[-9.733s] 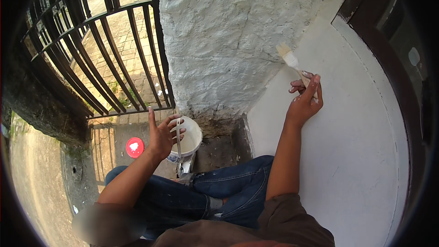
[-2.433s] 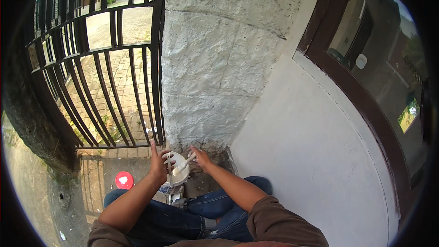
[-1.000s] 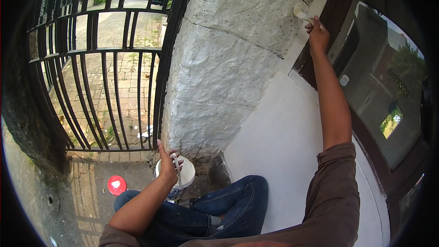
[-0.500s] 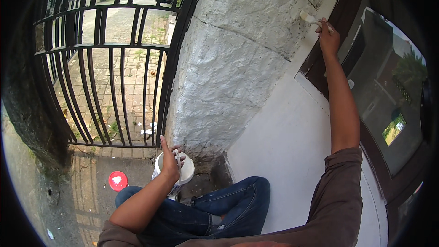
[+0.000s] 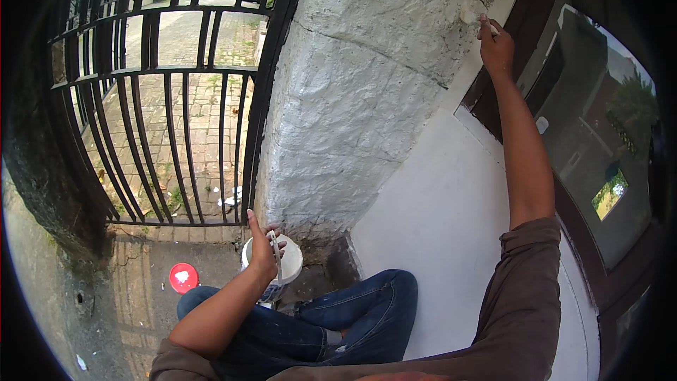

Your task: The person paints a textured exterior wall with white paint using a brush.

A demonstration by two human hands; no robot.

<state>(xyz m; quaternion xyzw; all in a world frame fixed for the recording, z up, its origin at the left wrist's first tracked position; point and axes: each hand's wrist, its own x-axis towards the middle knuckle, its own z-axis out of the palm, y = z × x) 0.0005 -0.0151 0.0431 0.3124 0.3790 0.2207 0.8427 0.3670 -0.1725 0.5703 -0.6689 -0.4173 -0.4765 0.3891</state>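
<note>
My right hand point(image 5: 496, 44) is raised to the upper right, its fingers closed round the handle of a paintbrush point(image 5: 468, 14). The bristles meet the rough stone wall point(image 5: 345, 99), close to its edge by the dark wooden frame. Much of that wall is coated white, with grey patches towards the top. Low down by the gate, my left hand point(image 5: 264, 252) grips the thin pale handle of a white bucket point(image 5: 291, 262). Its thumb points up, and the hand covers part of the bucket's rim.
A black barred gate point(image 5: 176, 148) stands on the left, with paving beyond it. On the ground lies a red lid point(image 5: 183, 279) with white paint on it. A smooth white surface point(image 5: 437, 190) adjoins the stone wall. The dark-framed window point(image 5: 599, 134) is at the right, near my right arm.
My right hand has shifted slightly left and up with the paintbrush, which stays by the upper part of the wall. My left hand keeps its place at the bucket.
</note>
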